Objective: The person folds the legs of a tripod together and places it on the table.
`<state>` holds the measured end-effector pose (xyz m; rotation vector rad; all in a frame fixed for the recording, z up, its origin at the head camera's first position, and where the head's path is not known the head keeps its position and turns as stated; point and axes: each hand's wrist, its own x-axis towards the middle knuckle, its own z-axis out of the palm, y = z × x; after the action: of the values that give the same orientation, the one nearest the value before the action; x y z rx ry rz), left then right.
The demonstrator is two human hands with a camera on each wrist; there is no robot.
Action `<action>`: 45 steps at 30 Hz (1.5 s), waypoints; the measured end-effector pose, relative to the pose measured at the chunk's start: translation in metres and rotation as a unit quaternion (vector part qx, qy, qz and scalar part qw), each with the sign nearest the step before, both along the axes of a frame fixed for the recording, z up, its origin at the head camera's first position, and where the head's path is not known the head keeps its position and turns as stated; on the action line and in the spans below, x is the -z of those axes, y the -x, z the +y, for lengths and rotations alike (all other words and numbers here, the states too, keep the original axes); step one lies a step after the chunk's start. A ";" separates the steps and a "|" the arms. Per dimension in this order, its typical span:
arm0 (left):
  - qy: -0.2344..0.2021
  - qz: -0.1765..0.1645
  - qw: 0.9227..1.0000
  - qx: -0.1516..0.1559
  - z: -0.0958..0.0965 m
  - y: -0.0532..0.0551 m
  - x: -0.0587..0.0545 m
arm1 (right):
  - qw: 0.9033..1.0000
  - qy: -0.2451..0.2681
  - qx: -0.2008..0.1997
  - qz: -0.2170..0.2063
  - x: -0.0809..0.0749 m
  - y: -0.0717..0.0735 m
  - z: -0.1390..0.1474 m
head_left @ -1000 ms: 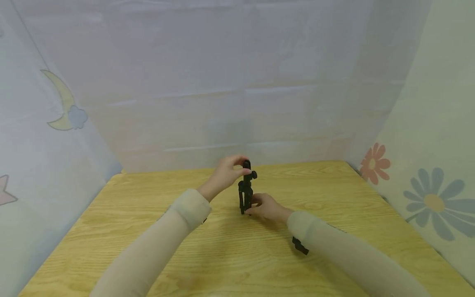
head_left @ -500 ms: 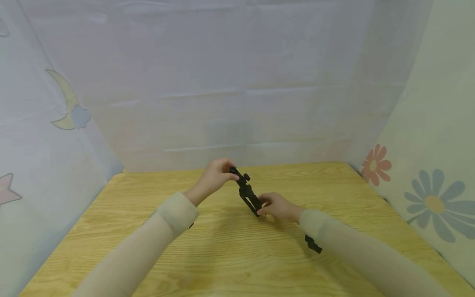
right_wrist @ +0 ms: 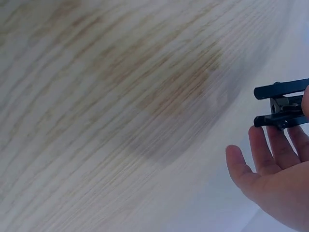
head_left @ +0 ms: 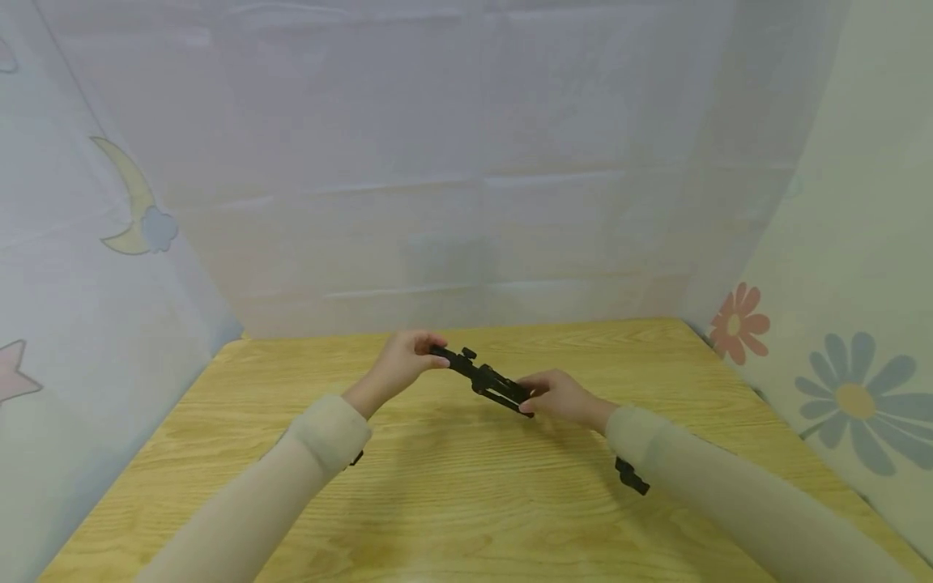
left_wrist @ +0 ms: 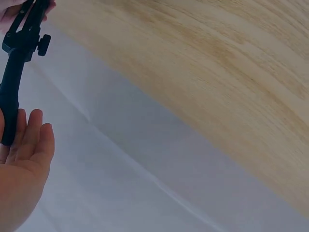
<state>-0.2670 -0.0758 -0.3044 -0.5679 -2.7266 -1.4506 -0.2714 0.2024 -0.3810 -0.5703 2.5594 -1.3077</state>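
A small black tripod with a side knob is held above the table, lying nearly level and sloping down to the right. My left hand pinches its handle-like end between thumb and fingers. At the other end, my right hand grips the folded legs. In the left wrist view the tripod runs up from the left hand, its knob sticking out to the side. The right wrist view has the leg ends lying across the fingertips of the right hand, with the thumb partly cut off.
The wooden table spreads beneath both hands. Behind it hangs a pale creased sheet. Printed cloth walls flank it, a moon on the left and flowers on the right. Black wrist-camera parts show under the right sleeve.
The tripod has turned from upright to nearly level. My left hand has moved left and down with its top end, while the right hand has shifted right with the legs.
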 end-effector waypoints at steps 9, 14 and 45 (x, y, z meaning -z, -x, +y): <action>-0.001 -0.009 1.000 -0.007 -0.010 -0.003 0.015 | 1.000 0.019 0.012 -0.015 -0.004 -0.001 0.003; 0.001 -0.011 1.000 -0.010 -0.014 -0.004 0.024 | 1.000 -0.002 0.017 -0.010 -0.007 0.001 0.006; 0.024 -0.053 0.997 -0.042 -0.012 -0.001 0.079 | 0.998 0.008 0.052 -0.016 -0.004 0.011 0.012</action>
<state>-0.2660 -0.0877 -0.3832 -0.3837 -2.8350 -1.4405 -0.2827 0.2148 -0.3772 -0.4197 2.5862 -1.3611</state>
